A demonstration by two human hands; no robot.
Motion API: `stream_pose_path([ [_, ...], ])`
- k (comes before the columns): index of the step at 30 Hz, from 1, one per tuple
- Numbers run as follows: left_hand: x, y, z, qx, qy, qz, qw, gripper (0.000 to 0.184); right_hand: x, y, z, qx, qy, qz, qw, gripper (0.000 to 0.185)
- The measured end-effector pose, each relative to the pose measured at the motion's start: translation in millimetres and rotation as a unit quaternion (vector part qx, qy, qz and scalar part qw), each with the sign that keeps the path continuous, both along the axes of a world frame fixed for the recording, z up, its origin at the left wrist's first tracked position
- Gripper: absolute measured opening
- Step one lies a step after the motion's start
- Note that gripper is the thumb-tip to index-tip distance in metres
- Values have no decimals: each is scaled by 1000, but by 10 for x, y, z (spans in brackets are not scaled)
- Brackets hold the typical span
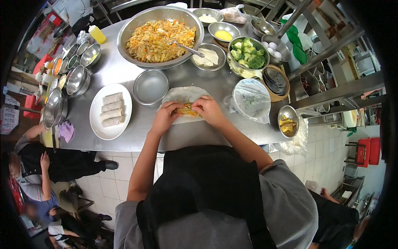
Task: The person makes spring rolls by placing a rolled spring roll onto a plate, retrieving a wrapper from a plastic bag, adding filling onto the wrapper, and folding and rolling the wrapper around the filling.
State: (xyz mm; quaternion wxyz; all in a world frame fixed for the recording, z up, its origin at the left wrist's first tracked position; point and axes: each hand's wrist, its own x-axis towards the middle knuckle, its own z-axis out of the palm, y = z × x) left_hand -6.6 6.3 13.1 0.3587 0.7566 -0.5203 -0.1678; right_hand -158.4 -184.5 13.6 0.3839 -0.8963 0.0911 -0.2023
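A thin round wrapper (188, 92) lies on the steel table in front of me, with a small heap of shredded vegetable filling (187, 109) on it. My left hand (167, 116) touches the left end of the filling, its fingers bent together. At the right end, my right hand (208, 109) has its fingertips pressed together on the filling. To the left, a white oval plate (96, 122) holds several pale rolls (112, 109). Just behind my left hand stands a metal bowl (151, 87). A large colander (126, 52) of shredded filling with a spoon (188, 48) is farther back.
Right of the wrapper is a plastic-covered bowl (251, 99). Behind it are broccoli (248, 54), eggs (272, 48) and sauce bowls. A small bowl (288, 121) sits near the right edge. Stacked bowls (77, 81) and a purple cloth (66, 130) are left. People stand at both sides.
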Motion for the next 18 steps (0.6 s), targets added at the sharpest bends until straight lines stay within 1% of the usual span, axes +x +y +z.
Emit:
stream_pose_path([
  [2,65,29,-112,9,27,1,1000,58,-7,-43,-107,47,28,-2,999,13],
  [3,53,30,-49,14,42,1,999,59,-29,-89,-97,45,24,19,999,17],
  [5,-12,30,60,-36,-7,6,999,62,-93,-201,-75,42,18,62,997,25],
  [6,-67,2,146,-62,-32,8,998,63,-127,-185,-12,7,44,53,998,31],
  [8,-111,-84,194,-49,-65,-14,997,66,-207,-129,147,-65,93,33,993,44],
  [11,-159,-209,129,-36,-86,-24,995,67,-191,-138,-31,-110,116,55,986,66],
  [15,-185,-270,8,-40,-86,-17,995,58,-164,-138,-87,-95,110,54,988,53],
  [18,-171,-272,-57,-32,-82,-17,996,55,-168,-183,-151,-78,94,57,991,46],
])
